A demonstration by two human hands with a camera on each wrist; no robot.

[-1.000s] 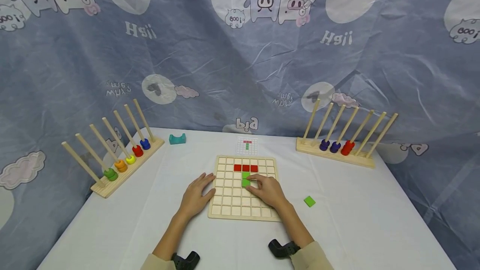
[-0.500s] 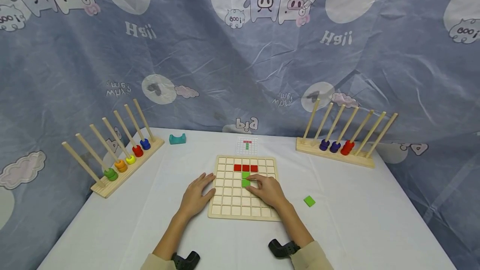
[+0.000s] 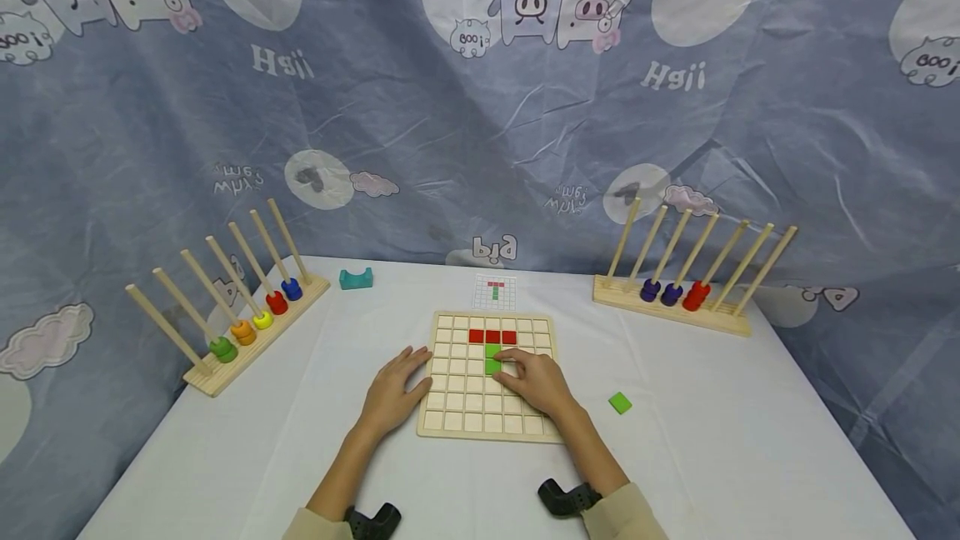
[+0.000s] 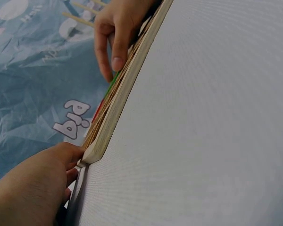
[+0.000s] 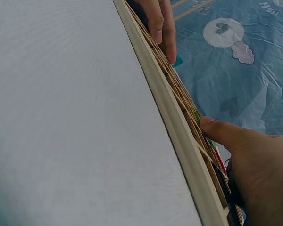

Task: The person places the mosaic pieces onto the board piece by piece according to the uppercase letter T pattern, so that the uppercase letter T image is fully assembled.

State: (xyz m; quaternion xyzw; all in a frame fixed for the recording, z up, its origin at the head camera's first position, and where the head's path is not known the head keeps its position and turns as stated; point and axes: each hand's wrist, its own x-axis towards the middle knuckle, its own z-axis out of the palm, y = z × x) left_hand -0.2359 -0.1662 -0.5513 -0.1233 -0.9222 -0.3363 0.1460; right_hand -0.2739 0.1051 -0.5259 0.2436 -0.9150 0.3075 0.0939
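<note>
A square wooden grid board (image 3: 453,422) lies on the white table. Three red tiles (image 3: 492,337) form a row across its upper part, with an upper green tile (image 3: 492,351) set below the middle one. Under that sits a lower green tile (image 3: 492,367), pinched at its edges by the thumb and index finger of my right hand (image 3: 537,382). My left hand (image 3: 392,390) rests at the board's left edge with relaxed fingers; its fingertips touch the rim (image 4: 96,148) in the left wrist view. A loose green tile (image 3: 620,403) lies right of the board.
Behind the board lies a small pattern card (image 3: 506,300) printed with a red and green T. A teal curved block (image 3: 356,278) sits at the back left. Wooden peg racks with coloured beads stand at left (image 3: 255,344) and right (image 3: 675,313), before a patterned blue cloth.
</note>
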